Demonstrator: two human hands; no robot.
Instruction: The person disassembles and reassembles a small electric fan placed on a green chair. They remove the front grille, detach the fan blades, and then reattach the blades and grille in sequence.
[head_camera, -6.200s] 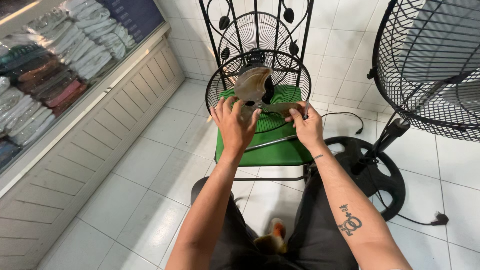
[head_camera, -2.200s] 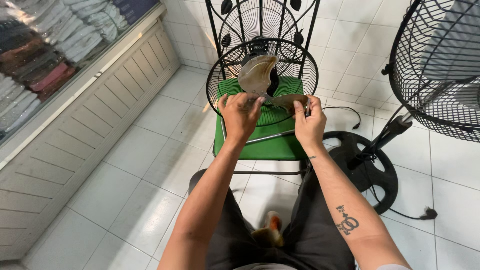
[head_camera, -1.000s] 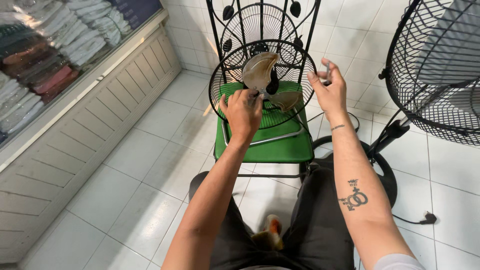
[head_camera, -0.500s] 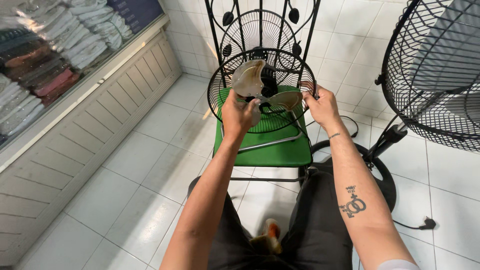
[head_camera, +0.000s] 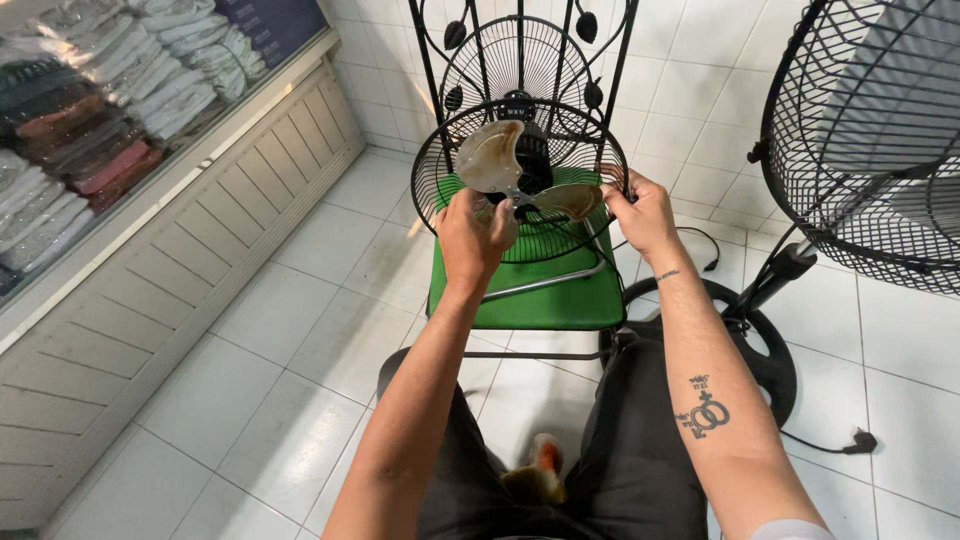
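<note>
— Starting at the grips: what does each one have?

— The left hand (head_camera: 472, 235) is closed around the lowest blade of the fan blade assembly (head_camera: 520, 180), thumb side up. The right hand (head_camera: 640, 212) is curled on the right edge of the rear fan guard (head_camera: 520, 215), fingers hooked over the wire rim.

— So which way does the blade piece lie from them?

— Just far of the left hand and to the left of the right one, between the two. Its hub faces the person, so the shaft axis runs near-to-far (the three blades fan out flat across it). The left hand is the nearer, already touching; the right only steadies the cage.

— And around that?

— The guard rests on a green chair seat (head_camera: 540, 295), with the chair's black iron back (head_camera: 520, 50) standing right behind it. A second standing fan (head_camera: 870, 140) looms at the right, its round base (head_camera: 740, 340) and power cord (head_camera: 840, 445) on the white tiled floor (head_camera: 300, 300). Folded clothes sit in a glass display case (head_camera: 110, 120) well off to the left.

— Anything blocking?

— Only the chair back, close behind the motor.
</note>
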